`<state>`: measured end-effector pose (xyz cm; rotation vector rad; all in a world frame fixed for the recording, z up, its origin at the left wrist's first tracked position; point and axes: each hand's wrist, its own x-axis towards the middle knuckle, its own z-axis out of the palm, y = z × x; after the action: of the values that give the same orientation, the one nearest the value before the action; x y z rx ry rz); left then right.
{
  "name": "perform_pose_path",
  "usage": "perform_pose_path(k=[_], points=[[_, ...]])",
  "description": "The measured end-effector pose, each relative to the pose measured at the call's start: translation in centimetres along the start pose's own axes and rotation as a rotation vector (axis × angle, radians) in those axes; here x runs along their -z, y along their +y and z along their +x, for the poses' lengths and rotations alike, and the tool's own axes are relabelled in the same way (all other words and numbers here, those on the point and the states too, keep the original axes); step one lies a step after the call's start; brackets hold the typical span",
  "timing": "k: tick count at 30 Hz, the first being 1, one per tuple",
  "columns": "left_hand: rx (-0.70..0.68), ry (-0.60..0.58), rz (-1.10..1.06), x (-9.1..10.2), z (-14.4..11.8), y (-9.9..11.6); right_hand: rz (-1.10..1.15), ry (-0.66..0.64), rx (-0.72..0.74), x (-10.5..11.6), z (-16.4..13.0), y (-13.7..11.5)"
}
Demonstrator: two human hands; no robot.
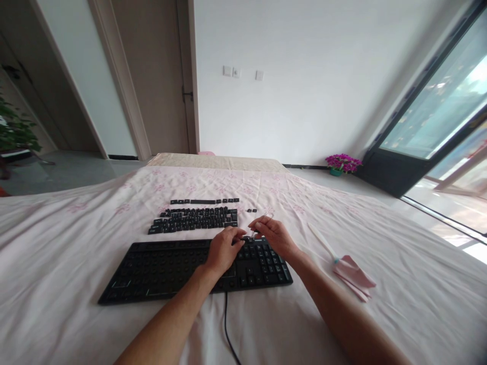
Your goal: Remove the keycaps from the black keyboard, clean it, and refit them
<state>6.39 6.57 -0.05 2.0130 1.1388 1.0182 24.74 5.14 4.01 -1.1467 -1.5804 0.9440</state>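
Note:
A black keyboard [167, 268] lies on the cloth-covered surface, most of its left part stripped of keycaps, with keys still on the number pad at the right. My left hand [225, 249] is over its upper right part, thumb and fingers drawn together close to a small dark piece at the top edge. Whether they grip that piece is not clear. My right hand [274, 234] pinches a thin wire keycap puller [268, 215], its loop sticking up past the fingers. Both hands' fingertips nearly meet there. Behind the keyboard, loose black keycaps [201, 218] are laid out in rows.
A long black space bar [202, 202] lies in the farthest row. Two small keycaps [251, 210] sit apart to its right. A pink cloth duster with a white handle [352, 276] rests on the right of the bedsheet [319, 324]. The keyboard's cable [227, 324] runs toward me.

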Motion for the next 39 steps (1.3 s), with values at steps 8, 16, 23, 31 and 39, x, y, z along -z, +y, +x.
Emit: perform_pose_path(k=[8, 16, 23, 31, 39], points=[[0.002, -0.009, 0.036, 0.0, 0.1, -0.2, -0.027, -0.05, 0.001, -0.2, 0.1, 0.1], [0.018, -0.003, 0.134, 0.1, 0.2, -0.2, -0.353, -0.197, 0.24, -1.4, 0.5, -1.0], [0.02, -0.051, 0.112, 0.1, 0.2, 0.2, -0.284, -0.123, 0.27, -0.6, -0.3, 0.5], [0.0, -0.043, 0.217, 0.0, 0.4, -0.2, -0.388, -0.22, 0.332, -1.3, 0.4, -0.2], [0.02, -0.078, 0.181, 0.1, 0.4, -0.2, -0.24, -0.112, 0.19, -1.2, -0.2, 0.3]])
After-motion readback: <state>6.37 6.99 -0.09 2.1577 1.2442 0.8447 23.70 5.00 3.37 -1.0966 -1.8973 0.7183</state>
